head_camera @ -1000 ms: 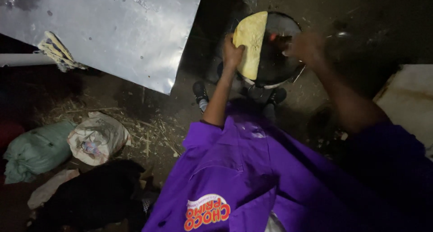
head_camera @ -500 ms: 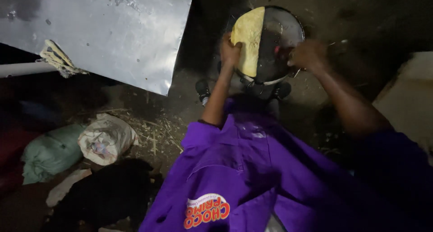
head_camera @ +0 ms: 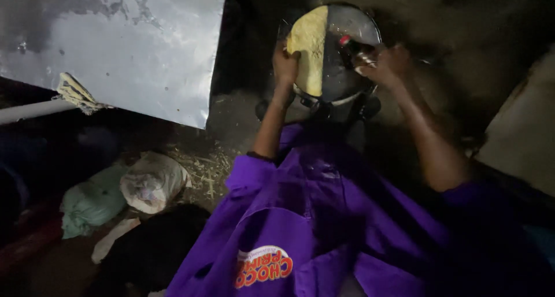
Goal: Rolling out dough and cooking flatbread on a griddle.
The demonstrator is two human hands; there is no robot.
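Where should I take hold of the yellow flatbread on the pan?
Probably by its near left edge, from the left: the yellow flatbread lies on the dark round pan, its rim overhanging there, where the left hand already pinches it.

A round, dark metal pan [head_camera: 341, 71] sits low on the ground near the top of the view, its rim catching a little light. A thin yellow flatbread [head_camera: 307, 48], folded into a half-moon, covers the pan's left half, its upper left edge lifted slightly off the surface.
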